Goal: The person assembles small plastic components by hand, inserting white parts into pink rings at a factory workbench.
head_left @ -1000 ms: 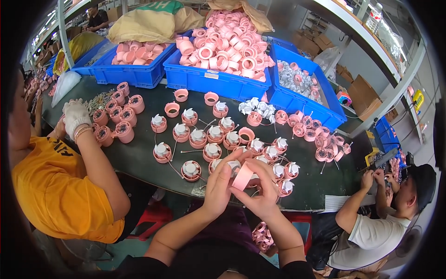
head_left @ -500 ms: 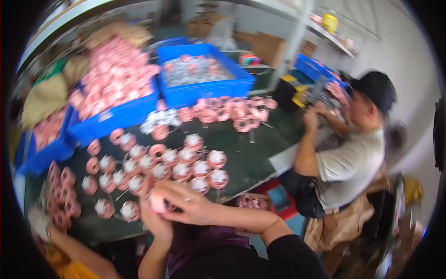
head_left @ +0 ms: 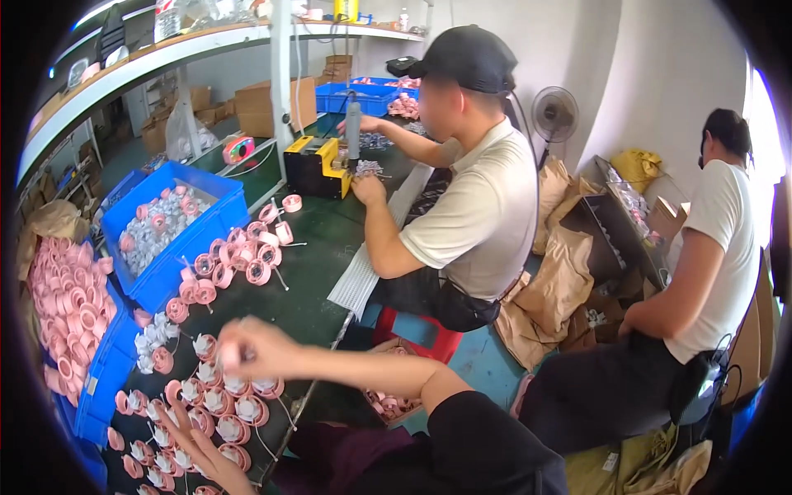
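Observation:
My right hand (head_left: 268, 353) is raised over the far side of the assembled parts, its fingers curled round a pink round housing (head_left: 238, 356), which is mostly hidden and blurred. Lower down, my left hand (head_left: 202, 454) reaches in with its fingers stretched out, low over the rows or touching them. Around it stand many pink round housings with white caps (head_left: 233, 429), several with thin wires trailing. Beyond my right hand lies a cluster of pink housings with dark centres (head_left: 257, 271). A small heap of white parts (head_left: 153, 340) lies to the left of that hand.
Blue bins of pink rings (head_left: 111, 355) and of grey-white parts (head_left: 223, 198) line the left side. A co-worker (head_left: 470, 198) sits at the bench by a yellow-black machine (head_left: 322, 169). Another person (head_left: 701, 247) is at the right. A shelf post (head_left: 281, 91) rises at the back.
The view has swung to the right. My hands, together round a pink housing before, are now apart: the right has gone forward with the housing, the left is down at the rows.

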Demonstrator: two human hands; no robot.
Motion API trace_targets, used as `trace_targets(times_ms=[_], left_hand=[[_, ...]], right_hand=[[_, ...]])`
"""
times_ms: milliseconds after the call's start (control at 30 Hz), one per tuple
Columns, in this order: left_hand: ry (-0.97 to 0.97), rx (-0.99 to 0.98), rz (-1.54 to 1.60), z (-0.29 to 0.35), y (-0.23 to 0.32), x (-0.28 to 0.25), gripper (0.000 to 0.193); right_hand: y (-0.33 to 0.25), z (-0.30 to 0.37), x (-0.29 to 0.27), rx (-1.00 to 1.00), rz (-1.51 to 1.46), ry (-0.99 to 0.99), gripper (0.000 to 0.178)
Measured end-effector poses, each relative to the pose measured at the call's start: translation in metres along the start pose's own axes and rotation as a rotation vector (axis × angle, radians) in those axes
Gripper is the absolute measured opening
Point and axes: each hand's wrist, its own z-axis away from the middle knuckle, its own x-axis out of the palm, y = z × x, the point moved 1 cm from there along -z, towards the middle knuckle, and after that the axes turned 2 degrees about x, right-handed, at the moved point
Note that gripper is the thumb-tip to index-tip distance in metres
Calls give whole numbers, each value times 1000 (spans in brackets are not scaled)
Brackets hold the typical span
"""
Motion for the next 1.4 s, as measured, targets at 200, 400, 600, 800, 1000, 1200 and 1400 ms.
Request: trace_targets(times_ms=[200,400,600,800,1000,1200,1400], left_hand=[[-128,-92,-200,4,-1,-39,34],[-138,-34,-552,-23,9,-78,27],[-217,-1,-1092,-86,-27,-93,19],[-413,-74,-1209,-138,-99,-83,18],[-511,-31,-1090,-148,-120,-64,22],[-569,12,-1130,-158,-148,-43,41],[-574,-79,-1144,-161,-161,-40,65]], right_hand=[[100,-5,-22,215,103,-34,42],[78,-17,-10,147,567,-683,71],[17,-116,4,25,696,-757,30],[77,-153,129,-73,546,-500,35],[93,-145,141,-112,384,-654,50],[72,-136,129,68,289,-774,62],[90,-130,122,-6,311,-683,46]])
